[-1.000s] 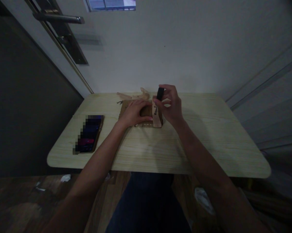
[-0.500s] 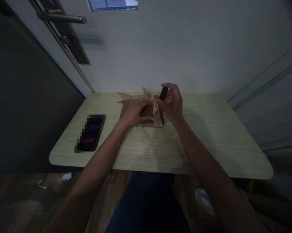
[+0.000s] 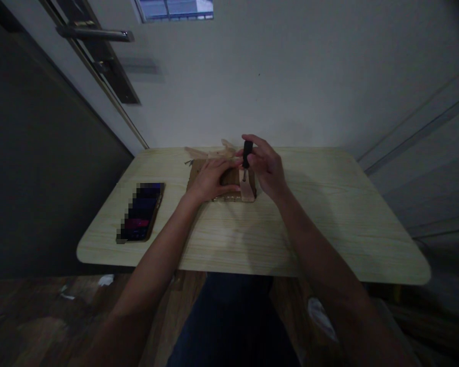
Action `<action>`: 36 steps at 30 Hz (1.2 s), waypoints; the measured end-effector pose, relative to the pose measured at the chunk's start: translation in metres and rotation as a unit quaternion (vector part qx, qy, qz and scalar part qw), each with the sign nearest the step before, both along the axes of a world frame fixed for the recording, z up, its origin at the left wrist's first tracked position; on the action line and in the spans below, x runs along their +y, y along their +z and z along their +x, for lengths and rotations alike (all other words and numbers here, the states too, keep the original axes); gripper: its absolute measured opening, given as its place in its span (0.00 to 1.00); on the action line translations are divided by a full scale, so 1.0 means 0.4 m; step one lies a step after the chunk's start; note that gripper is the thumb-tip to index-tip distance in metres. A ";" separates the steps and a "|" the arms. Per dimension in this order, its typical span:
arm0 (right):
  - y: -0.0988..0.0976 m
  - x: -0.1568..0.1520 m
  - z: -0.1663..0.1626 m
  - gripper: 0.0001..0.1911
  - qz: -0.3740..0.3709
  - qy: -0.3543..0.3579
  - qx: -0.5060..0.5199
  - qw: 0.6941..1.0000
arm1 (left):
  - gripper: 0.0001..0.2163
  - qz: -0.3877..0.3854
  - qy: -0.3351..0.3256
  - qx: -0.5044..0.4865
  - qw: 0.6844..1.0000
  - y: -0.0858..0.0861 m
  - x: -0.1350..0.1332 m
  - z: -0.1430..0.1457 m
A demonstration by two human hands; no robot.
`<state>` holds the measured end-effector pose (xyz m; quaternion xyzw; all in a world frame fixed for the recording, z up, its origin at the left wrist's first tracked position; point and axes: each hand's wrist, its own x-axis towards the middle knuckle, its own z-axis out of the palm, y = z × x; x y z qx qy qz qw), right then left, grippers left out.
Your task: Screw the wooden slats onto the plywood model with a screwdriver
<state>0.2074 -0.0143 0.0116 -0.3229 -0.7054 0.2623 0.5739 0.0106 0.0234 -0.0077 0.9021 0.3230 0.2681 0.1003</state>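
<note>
A brown wooden board (image 3: 230, 177) lies at the far middle of the light wooden table (image 3: 328, 224). A pale wooden strip (image 3: 246, 190) rests on its right end. My left hand (image 3: 210, 177) lies flat on the board with fingers stretched out, pressing it down. My right hand (image 3: 264, 165) is closed round the black handle of a small screwdriver (image 3: 246, 155), which stands nearly upright with its tip on the pale strip.
More pale wooden pieces (image 3: 214, 151) and a few small dark screws (image 3: 188, 162) lie behind the board. A phone (image 3: 142, 211) rests on the table's left side. A door with a metal handle (image 3: 95, 34) stands at the left; wall behind.
The screwdriver has swung from a rightward tilt to nearly upright, and my right hand has shifted slightly left over the strip. My left hand has stayed on the board.
</note>
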 end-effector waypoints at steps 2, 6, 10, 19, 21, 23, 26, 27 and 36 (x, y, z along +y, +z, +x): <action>-0.007 0.011 0.000 0.32 -0.011 0.002 0.017 1.000 | 0.33 0.002 -0.004 -0.003 1.000 -0.002 0.000 0.000; -0.023 0.030 -0.006 0.31 0.011 -0.072 0.034 0.997 | 0.33 -0.002 0.000 -0.002 1.000 -0.004 0.002 -0.001; -0.026 0.026 -0.022 0.29 0.028 -0.110 0.027 0.993 | 0.33 -0.011 0.005 -0.006 1.000 -0.006 0.006 -0.003; 0.001 -0.024 -0.023 0.28 0.037 -0.056 -0.067 0.995 | 0.32 -0.009 -0.006 -0.011 1.000 -0.008 0.010 -0.002; 0.001 -0.025 -0.021 0.29 0.043 -0.048 -0.064 0.996 | 0.32 -0.008 -0.008 -0.010 1.000 -0.008 0.010 -0.003; -0.003 -0.021 -0.019 0.28 0.042 -0.047 -0.046 0.997 | 0.32 -0.008 -0.010 -0.012 1.000 -0.007 0.009 -0.003; -0.011 -0.011 -0.015 0.26 0.020 -0.040 -0.009 0.999 | 0.32 -0.009 -0.007 -0.011 1.000 -0.004 0.006 -0.003; -0.013 -0.008 -0.014 0.25 0.013 -0.041 0.000 0.999 | 0.32 -0.009 -0.005 -0.010 1.000 -0.004 0.005 -0.002; -0.020 0.006 -0.013 0.24 0.008 -0.084 0.022 0.996 | 0.32 -0.004 -0.019 -0.025 0.999 -0.006 0.007 0.000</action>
